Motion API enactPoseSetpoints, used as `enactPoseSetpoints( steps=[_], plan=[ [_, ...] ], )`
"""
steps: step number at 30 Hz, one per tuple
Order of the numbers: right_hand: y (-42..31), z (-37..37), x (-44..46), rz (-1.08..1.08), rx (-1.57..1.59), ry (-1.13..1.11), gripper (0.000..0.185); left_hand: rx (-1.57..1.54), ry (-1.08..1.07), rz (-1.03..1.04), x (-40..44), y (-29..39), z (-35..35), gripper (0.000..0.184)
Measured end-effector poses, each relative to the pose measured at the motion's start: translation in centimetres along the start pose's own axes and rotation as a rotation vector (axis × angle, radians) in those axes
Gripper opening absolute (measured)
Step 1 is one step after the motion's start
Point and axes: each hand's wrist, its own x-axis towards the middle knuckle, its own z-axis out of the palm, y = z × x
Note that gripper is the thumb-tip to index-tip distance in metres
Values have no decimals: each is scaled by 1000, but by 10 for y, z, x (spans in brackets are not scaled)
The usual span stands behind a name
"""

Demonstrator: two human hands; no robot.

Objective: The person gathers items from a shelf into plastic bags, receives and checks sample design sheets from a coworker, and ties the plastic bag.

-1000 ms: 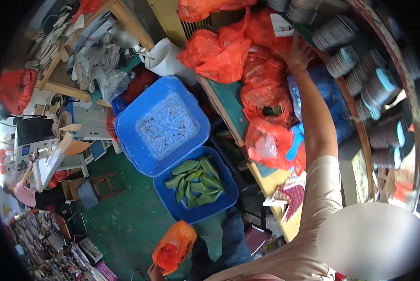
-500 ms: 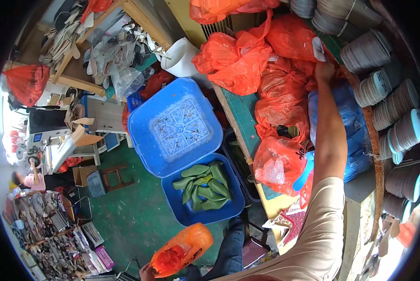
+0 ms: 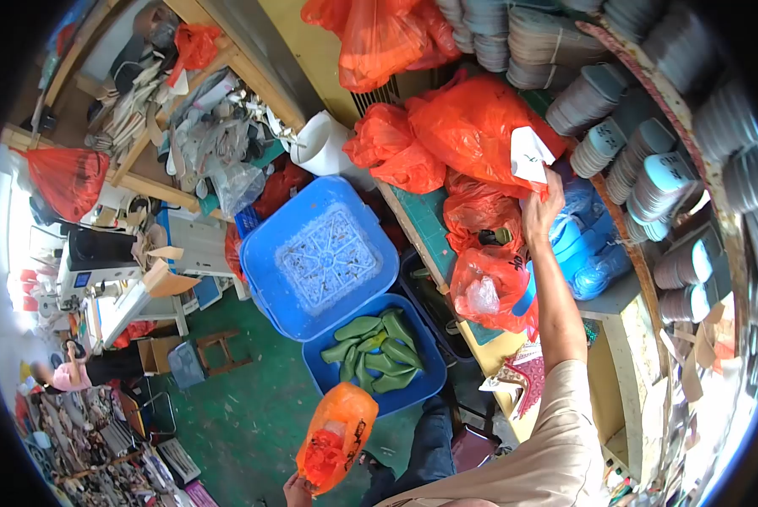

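My left hand grips one end of an orange plastic bag, with red material showing inside and dark writing on its side. My right arm reaches over the bench. My right hand is closed on the edge of a full red plastic bag, just below a white paper tag with dark marks. More red bags lie under and beside it on the bench. Blue plastic bags sit to the right of my right hand.
A blue tub with a speckled bottom overlaps another blue tub holding several green pieces. Stacked, sole-shaped pieces fill shelves at right. A stool stands on the green floor. Another person is at far left.
My right hand has shifted the tagged red bag left and towards me, and the tag shows more fully. The orange bag has turned more upright in my left hand. The camera view has shifted.
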Motion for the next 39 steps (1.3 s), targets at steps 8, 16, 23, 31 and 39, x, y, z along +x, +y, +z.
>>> enactPoseSetpoints(
  steps=[8, 16, 23, 31, 39],
  plan=[
    [-45, 22, -69, -39, -126, -347, 44, 149, 7, 33, 22, -23, -19, 26],
    [-261, 31, -135, -150, 242, -459, 45, -192, -38, 112, 27, -16, -37, 49],
    [-464, 67, -318, 528, 706, -992, 33, -361, -283, 289, 18, 24, -118, 57],
    [-629, 39, -623, 1220, 758, -1329, 26, -607, -435, 723, 29, 28, -254, 80],
    [-739, 6, -749, 1188, 763, -1556, 25, -683, 138, 650, 15, 18, -357, 69]
  ],
)
